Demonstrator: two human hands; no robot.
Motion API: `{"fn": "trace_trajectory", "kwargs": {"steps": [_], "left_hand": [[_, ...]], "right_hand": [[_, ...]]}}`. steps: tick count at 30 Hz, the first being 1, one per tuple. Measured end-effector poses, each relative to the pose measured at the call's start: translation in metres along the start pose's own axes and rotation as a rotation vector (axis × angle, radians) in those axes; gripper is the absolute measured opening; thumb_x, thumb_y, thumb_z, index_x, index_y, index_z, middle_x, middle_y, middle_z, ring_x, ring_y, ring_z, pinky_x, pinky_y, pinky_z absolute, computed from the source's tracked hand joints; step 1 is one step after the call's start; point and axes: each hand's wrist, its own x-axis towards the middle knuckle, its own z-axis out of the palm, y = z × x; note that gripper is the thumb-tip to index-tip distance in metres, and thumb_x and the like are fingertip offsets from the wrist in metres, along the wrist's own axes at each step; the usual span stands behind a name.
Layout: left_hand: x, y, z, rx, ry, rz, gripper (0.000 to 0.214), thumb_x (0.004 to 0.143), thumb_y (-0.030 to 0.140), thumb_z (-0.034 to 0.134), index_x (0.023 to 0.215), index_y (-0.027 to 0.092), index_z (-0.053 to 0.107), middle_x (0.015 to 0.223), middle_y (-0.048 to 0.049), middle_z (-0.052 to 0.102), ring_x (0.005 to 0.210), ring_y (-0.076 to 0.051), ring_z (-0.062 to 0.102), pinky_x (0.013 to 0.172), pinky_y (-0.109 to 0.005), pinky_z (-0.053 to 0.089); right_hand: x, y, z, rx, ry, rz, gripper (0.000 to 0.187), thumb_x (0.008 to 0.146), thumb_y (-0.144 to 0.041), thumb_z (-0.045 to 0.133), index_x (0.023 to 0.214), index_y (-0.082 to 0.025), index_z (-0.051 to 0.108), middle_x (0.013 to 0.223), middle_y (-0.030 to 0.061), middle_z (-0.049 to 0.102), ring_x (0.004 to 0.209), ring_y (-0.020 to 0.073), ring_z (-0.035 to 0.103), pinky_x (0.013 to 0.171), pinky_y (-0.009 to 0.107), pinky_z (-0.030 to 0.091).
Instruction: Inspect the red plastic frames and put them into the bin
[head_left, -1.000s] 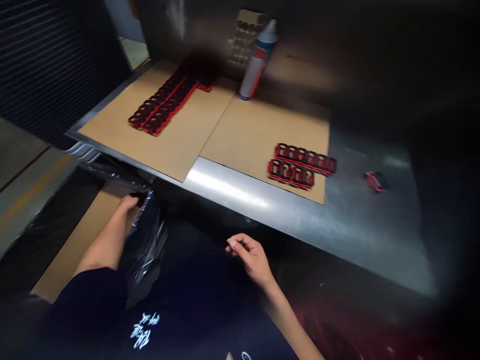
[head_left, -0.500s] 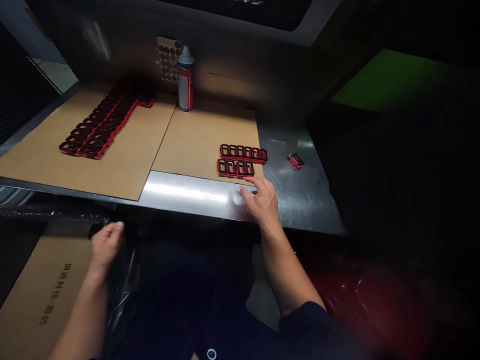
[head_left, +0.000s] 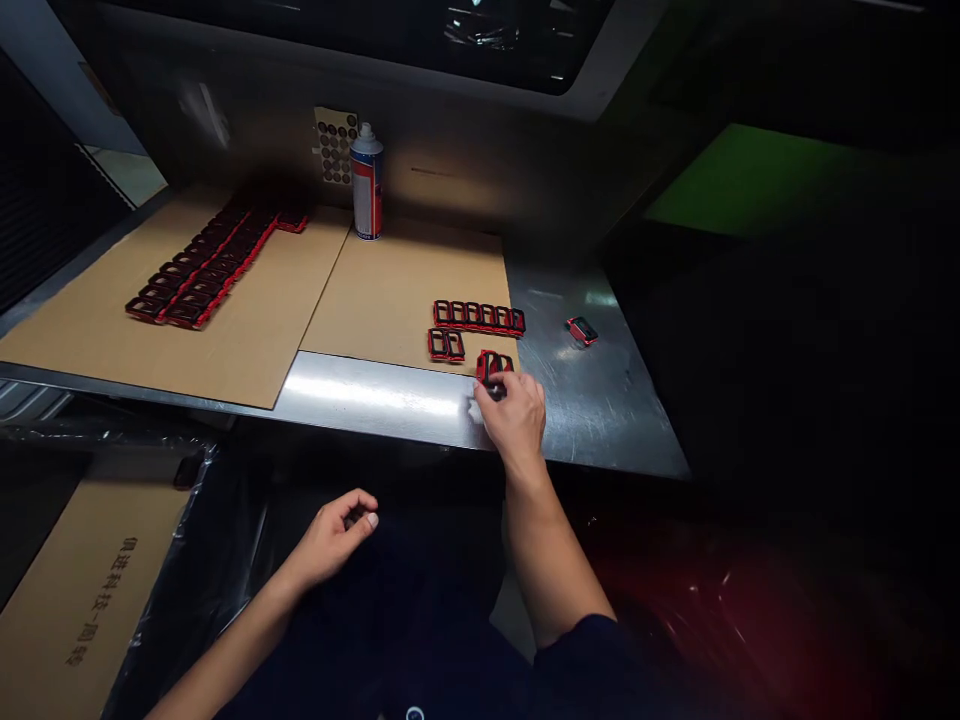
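Note:
My right hand (head_left: 516, 415) pinches a pair of small red-and-black rectangular frames (head_left: 493, 366) at the cardboard's front right corner. The fingers partly cover them. Just left of these stand two more red-and-black frames (head_left: 446, 346), and behind runs a row of several frames (head_left: 479, 317). My left hand (head_left: 337, 535) hangs below the bench edge, fingers loosely curled with the thumb apart and nothing seen between them.
A single frame (head_left: 582, 331) lies on the metal bench (head_left: 600, 400) at right. Several rows of frames (head_left: 210, 265) cover part of the left cardboard sheet (head_left: 82, 340). A spray can (head_left: 367, 185) stands at the back. Below left is a plastic-lined carton (head_left: 90, 580) with a dark piece (head_left: 187, 473).
My right hand has closed on two frames from the front row and drawn them toward me, apart from the other two. My left hand has moved right, away from the carton.

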Motion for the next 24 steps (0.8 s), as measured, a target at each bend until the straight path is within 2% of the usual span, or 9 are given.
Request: {"fn": "trace_trajectory", "kwargs": {"steps": [2, 5, 8, 11, 14, 17, 19, 22, 24], "left_hand": [[0.005, 0.016, 0.010, -0.237, 0.020, 0.000, 0.050, 0.079, 0.052, 0.077, 0.116, 0.020, 0.064, 0.107, -0.0085, 0.067, 0.092, -0.019, 0.063, 0.076, -0.029, 0.051], [0.017, 0.045, 0.027, -0.569, 0.064, 0.042, 0.070, 0.070, 0.049, 0.086, 0.128, 0.021, 0.058, 0.125, -0.0126, 0.064, 0.104, -0.022, 0.065, 0.081, -0.031, 0.056], [0.030, 0.067, 0.037, -0.718, 0.182, 0.047, 0.051, 0.070, 0.038, 0.087, 0.111, 0.017, 0.065, 0.101, -0.0063, 0.071, 0.088, -0.015, 0.067, 0.078, -0.024, 0.054], [0.031, 0.077, 0.034, -0.806, 0.228, -0.046, 0.039, 0.070, 0.029, 0.087, 0.099, 0.016, 0.064, 0.080, -0.0003, 0.070, 0.069, -0.010, 0.066, 0.067, -0.021, 0.054], [0.021, 0.078, 0.022, -0.916, 0.119, -0.156, 0.041, 0.069, 0.031, 0.085, 0.102, 0.017, 0.064, 0.078, 0.0003, 0.070, 0.059, -0.012, 0.064, 0.053, -0.021, 0.052], [0.008, 0.074, 0.015, -0.974, -0.039, -0.186, 0.042, 0.068, 0.034, 0.084, 0.102, 0.016, 0.067, 0.077, -0.0005, 0.069, 0.057, -0.013, 0.064, 0.050, -0.022, 0.052], [0.002, 0.069, 0.014, -0.981, -0.127, -0.183, 0.040, 0.068, 0.035, 0.083, 0.098, 0.014, 0.068, 0.075, -0.0012, 0.067, 0.058, -0.012, 0.063, 0.053, -0.022, 0.053], [-0.002, 0.063, 0.016, -0.992, -0.169, -0.199, 0.040, 0.068, 0.035, 0.084, 0.097, 0.014, 0.069, 0.076, -0.0019, 0.067, 0.061, -0.012, 0.064, 0.058, -0.021, 0.054], [-0.003, 0.060, 0.016, -0.980, -0.165, -0.217, 0.043, 0.068, 0.035, 0.085, 0.101, 0.014, 0.069, 0.080, -0.0027, 0.068, 0.064, -0.012, 0.065, 0.060, -0.021, 0.054]], "right_hand": [[-0.037, -0.018, -0.011, 0.050, -0.018, -0.069, 0.018, 0.084, -0.034, 0.072, 0.094, -0.020, 0.073, 0.100, 0.0110, 0.068, 0.101, 0.0298, 0.061, 0.094, 0.046, 0.053], [-0.095, -0.052, -0.021, 0.241, -0.120, -0.353, 0.012, 0.087, -0.029, 0.072, 0.095, -0.021, 0.074, 0.105, 0.0111, 0.068, 0.108, 0.0296, 0.063, 0.093, 0.044, 0.057], [-0.133, -0.073, -0.023, 0.305, -0.219, -0.512, 0.016, 0.088, -0.026, 0.073, 0.103, -0.021, 0.074, 0.109, 0.0126, 0.070, 0.114, 0.0323, 0.063, 0.095, 0.046, 0.059], [-0.147, -0.076, -0.022, 0.399, -0.194, -0.572, 0.041, 0.086, -0.022, 0.074, 0.127, -0.023, 0.067, 0.126, 0.0148, 0.066, 0.118, 0.0323, 0.064, 0.096, 0.048, 0.061], [-0.147, -0.069, -0.025, 0.641, -0.216, -0.475, 0.071, 0.084, -0.023, 0.077, 0.148, -0.028, 0.049, 0.144, 0.0154, 0.056, 0.126, 0.0309, 0.062, 0.100, 0.048, 0.060], [-0.144, -0.065, -0.025, 0.937, -0.489, -0.255, 0.092, 0.081, -0.039, 0.082, 0.158, -0.029, 0.033, 0.153, 0.0162, 0.050, 0.134, 0.0323, 0.058, 0.104, 0.050, 0.058], [-0.142, -0.066, -0.023, 1.056, -0.630, -0.200, 0.096, 0.077, -0.046, 0.085, 0.158, -0.029, 0.034, 0.154, 0.0151, 0.051, 0.137, 0.0328, 0.056, 0.110, 0.052, 0.052], [-0.140, -0.070, -0.020, 1.095, -0.640, -0.225, 0.090, 0.072, -0.045, 0.090, 0.150, -0.030, 0.047, 0.152, 0.0125, 0.054, 0.140, 0.0329, 0.053, 0.118, 0.054, 0.044], [-0.140, -0.072, -0.021, 1.099, -0.633, -0.224, 0.086, 0.071, -0.042, 0.090, 0.146, -0.029, 0.051, 0.150, 0.0128, 0.056, 0.139, 0.0325, 0.054, 0.117, 0.053, 0.045]]}}
